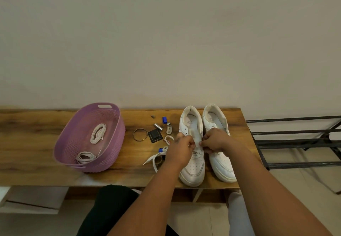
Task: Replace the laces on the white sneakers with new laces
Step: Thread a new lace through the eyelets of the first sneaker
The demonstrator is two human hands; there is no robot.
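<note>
1. Two white low-top leather sneakers stand side by side on the brown wooden bench [36, 143], toes toward the person.
2. The left hand [180, 148] and right hand [215, 140] each pinch a white flat lace [197, 146] over the eyelets of the left sneaker [192, 165]; the fingers are curled.
3. Loose lace ends [154, 159] trail off beside that shoe.
4. The right sneaker [220, 160] appears laceless, so it seems untouched.
5. Two coiled white laces [97, 133] wait in the purple plastic basket [73, 125].
6. I judge the job under halfway.
</note>
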